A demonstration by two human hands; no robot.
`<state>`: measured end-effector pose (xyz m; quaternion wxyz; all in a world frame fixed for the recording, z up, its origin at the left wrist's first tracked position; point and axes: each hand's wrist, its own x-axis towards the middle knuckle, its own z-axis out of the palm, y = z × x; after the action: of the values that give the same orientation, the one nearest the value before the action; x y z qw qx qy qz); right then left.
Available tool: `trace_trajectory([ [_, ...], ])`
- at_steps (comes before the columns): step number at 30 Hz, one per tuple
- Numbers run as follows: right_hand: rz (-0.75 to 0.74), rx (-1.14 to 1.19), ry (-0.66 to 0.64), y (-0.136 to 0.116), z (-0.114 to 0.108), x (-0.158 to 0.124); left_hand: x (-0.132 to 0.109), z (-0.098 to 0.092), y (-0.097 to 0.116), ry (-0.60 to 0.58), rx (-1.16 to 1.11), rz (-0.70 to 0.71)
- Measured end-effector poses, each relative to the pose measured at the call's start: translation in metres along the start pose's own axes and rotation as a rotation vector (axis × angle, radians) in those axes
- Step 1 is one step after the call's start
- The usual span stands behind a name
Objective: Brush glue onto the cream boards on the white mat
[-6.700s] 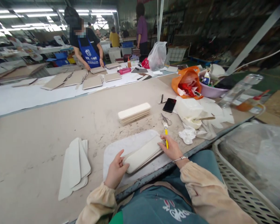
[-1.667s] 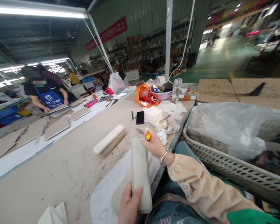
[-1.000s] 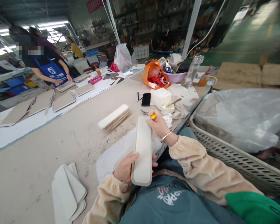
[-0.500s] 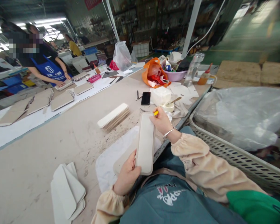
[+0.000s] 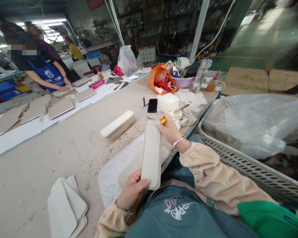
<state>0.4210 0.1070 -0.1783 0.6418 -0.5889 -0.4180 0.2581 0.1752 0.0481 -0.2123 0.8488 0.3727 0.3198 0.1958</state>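
Note:
A long pale panel with rounded corners (image 5: 151,153) is held tilted over the table's front edge. My left hand (image 5: 133,189) grips its near end, thumb on top and fingers underneath. At the far right corner, my right hand (image 5: 171,130) is closed around a small tool with a yellow end (image 5: 163,121); the rest of the tool is hidden by the fingers. Under the panel lie a white sheet (image 5: 109,178) and a beige piece (image 5: 131,167). A neat stack of similar panels (image 5: 118,125) sits beyond, and loose pale pieces (image 5: 67,206) overlap at the left.
A phone (image 5: 152,105), a white tub (image 5: 168,101), an orange bag (image 5: 161,79) and a glue bottle (image 5: 213,82) stand farther back. A plastic basket (image 5: 228,162) with clear film adjoins the table on my right. Across the table, a person in a blue apron (image 5: 48,74) handles panels.
The view has shifted slightly, so most things sit a little farther left. Both hands keep their hold on the panel and the yellow-ended tool, with hardly any movement.

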Motion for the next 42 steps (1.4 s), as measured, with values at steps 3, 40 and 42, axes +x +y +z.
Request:
trace_trajectory([
  [3,0.041,0.05,-0.03,-0.001,0.004,-0.001,0.0,-0.001,-0.004,0.043,-0.038,-0.04],
  [40,-0.252,0.018,-0.072,-0.038,0.017,-0.042,0.062,0.039,0.076,0.278,-0.136,0.44],
  [42,-0.386,-0.079,-0.055,-0.043,0.013,-0.043,0.061,0.042,0.079,0.288,-0.123,0.471],
])
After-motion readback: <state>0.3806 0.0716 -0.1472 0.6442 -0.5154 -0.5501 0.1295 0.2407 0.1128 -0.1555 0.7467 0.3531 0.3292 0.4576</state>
